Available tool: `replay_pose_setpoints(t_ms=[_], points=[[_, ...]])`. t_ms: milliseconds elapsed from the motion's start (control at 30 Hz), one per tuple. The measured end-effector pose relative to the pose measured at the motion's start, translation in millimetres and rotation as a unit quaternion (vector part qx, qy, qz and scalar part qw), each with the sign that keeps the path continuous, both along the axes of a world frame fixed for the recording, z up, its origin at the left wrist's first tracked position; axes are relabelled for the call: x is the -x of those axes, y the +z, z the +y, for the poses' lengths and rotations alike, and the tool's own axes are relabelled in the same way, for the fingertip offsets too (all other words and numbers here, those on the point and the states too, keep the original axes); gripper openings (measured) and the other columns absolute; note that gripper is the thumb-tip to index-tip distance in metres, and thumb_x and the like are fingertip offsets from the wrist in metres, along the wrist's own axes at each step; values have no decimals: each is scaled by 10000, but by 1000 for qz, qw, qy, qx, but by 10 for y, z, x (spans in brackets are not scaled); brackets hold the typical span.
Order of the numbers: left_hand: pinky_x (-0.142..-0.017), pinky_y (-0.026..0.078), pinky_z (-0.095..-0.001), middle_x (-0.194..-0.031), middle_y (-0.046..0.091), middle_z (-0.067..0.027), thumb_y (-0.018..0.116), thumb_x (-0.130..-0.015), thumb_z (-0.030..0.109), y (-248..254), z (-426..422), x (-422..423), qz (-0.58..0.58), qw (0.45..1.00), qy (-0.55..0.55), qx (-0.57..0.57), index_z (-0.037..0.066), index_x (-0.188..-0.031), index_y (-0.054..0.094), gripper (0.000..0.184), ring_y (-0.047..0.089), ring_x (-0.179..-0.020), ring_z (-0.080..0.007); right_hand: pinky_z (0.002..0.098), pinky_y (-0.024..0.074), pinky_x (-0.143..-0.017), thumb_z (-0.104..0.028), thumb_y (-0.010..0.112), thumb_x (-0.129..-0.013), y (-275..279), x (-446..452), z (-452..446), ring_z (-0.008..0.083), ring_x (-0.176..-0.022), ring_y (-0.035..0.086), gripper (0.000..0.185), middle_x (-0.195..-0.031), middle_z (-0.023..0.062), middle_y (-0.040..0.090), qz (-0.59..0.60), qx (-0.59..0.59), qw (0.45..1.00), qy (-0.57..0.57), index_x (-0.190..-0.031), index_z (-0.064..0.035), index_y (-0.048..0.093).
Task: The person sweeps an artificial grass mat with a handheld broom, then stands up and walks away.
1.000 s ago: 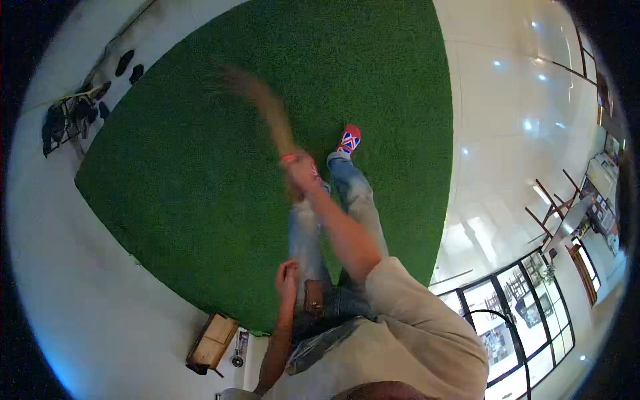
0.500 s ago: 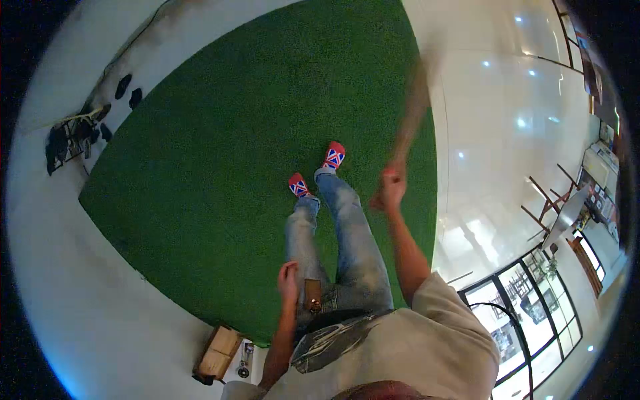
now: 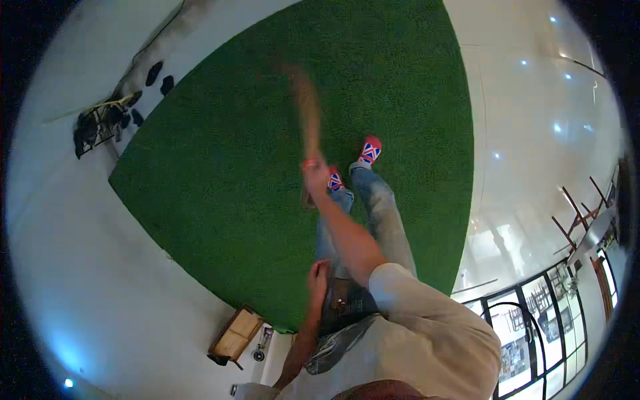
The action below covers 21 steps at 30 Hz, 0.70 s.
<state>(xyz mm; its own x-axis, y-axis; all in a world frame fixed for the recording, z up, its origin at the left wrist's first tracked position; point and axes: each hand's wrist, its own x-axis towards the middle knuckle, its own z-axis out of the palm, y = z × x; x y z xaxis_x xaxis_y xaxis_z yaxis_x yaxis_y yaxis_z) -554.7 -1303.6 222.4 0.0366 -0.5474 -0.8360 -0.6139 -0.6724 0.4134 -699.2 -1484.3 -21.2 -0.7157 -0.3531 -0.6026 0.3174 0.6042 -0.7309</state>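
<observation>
My right hand (image 3: pixel 315 175) is closed around the grip of a long brown stick-like object (image 3: pixel 308 110). Motion smears the object, so its exact kind is unclear. A red-orange band shows at the top of the grip, and a brown butt end sticks out below the fist. The far end points up the view, over the green carpet (image 3: pixel 233 147). Beside my thigh hangs my left hand (image 3: pixel 319 275), its fingers loosely curled with nothing visible in them. A dark brown pouch-like piece (image 3: pixel 341 293) lies at my waist, partly covered by my right arm.
My feet, in red and blue patterned socks (image 3: pixel 371 151), stand on the carpet. Dark shoes and a black rack (image 3: pixel 93 130) are at the left wall. A brown box (image 3: pixel 237 335) sits low at the left. Glossy pale floor (image 3: pixel 507 147) borders the right.
My right arm has swung leftward across my body with the brown object, from the carpet's right edge to left of my feet. My left hand stays by my thigh. The view has shifted slightly.
</observation>
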Motion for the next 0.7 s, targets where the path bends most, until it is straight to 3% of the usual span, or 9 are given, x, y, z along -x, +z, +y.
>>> replay_pose_setpoints(t_ms=[33,133,267,367,467,500,567,633,700], points=[[-804,455,-286,-937,632,-35,508,-906,128,-19,2,-50,10,1000,5,2,40,-988,628,170,575,-870,-150,320,481,-629,-259,662,-783,62,107,-54,164,-672,582,561,-821,111,638,24,6,994,-109,-1267,-23,506],[-805,454,-282,-934,631,-36,502,-907,127,9,0,-83,-6,1000,4,-18,44,-989,625,169,578,-865,-149,276,469,-605,-144,641,-816,587,507,21,125,-660,535,575,-788,56,604,45,27,990,-134,-1344,-58,432],[-808,452,-277,-926,627,-32,504,-905,126,-31,39,-58,6,993,115,-30,54,-981,633,166,575,-865,-144,279,480,-655,-107,658,-790,820,546,374,134,-681,559,628,-818,87,626,33,103,994,19,-1363,-73,404],[-807,453,-276,-924,627,-26,526,-903,141,54,-52,61,12,995,95,-6,61,-974,643,159,571,-868,-137,327,491,-701,-145,679,-769,930,698,500,158,-746,610,592,-849,177,646,-17,81,976,201,-1319,-83,470],[-808,450,-274,-923,627,-19,533,-899,140,153,-211,67,-4,998,56,-10,61,-960,647,151,568,-872,-131,338,491,-691,-188,680,-776,770,837,618,165,-732,614,520,-840,201,639,-10,43,972,233,-1249,-41,525],[-806,449,-272,-920,626,-19,531,-898,136,120,-178,0,15,998,66,-7,58,-957,645,151,568,-867,-130,353,491,-688,-233,681,-773,953,1040,604,209,-735,625,469,-817,206,637,-37,-65,975,209,-1167,-5,566],[-803,447,-270,-916,625,-20,526,-896,127,-50,-55,-204,51,995,86,4,53,-951,643,149,566,-856,-129,362,488,-705,-269,679,-774,324,1078,985,251,-770,626,446,-859,192,643,11,-46,999,24,-1112,5,582],[-799,445,-266,-907,625,-19,527,-890,115,-141,21,-324,24,994,107,-20,50,-943,643,143,565,-843,-128,363,483,-760,-246,665,-790,118,1268,1119,260,-854,620,492,-980,166,644,106,-192,973,-67,-1197,0,539],[-795,445,-263,-899,625,-19,528,-882,108,-168,23,-388,24,994,108,-18,48,-941,642,142,564,-835,-128,363,481,-767,-221,660,-792,374,1467,1149,243,-853,614,534,-983,157,645,210,-163,955,-133,-1248,3,496]])
